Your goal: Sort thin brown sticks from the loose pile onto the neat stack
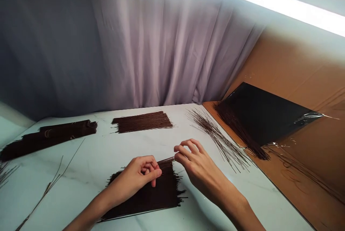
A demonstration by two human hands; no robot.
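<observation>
A flat layer of thin dark brown sticks (159, 193) lies on the white marble table (102, 155) in front of me. My left hand (140, 177) rests on top of this layer with the fingers curled and the index finger pressing down. My right hand (195, 164) is at the layer's far right corner and pinches the ends of a few sticks between thumb and fingertips.
A second spread of sticks (142, 121) lies farther back. Tied dark bundles (48, 138) sit at the left, and loose sticks (218, 137) fan out at the right. A black plastic-wrapped pack (266, 116) lies on brown cardboard (309, 173). A grey curtain hangs behind.
</observation>
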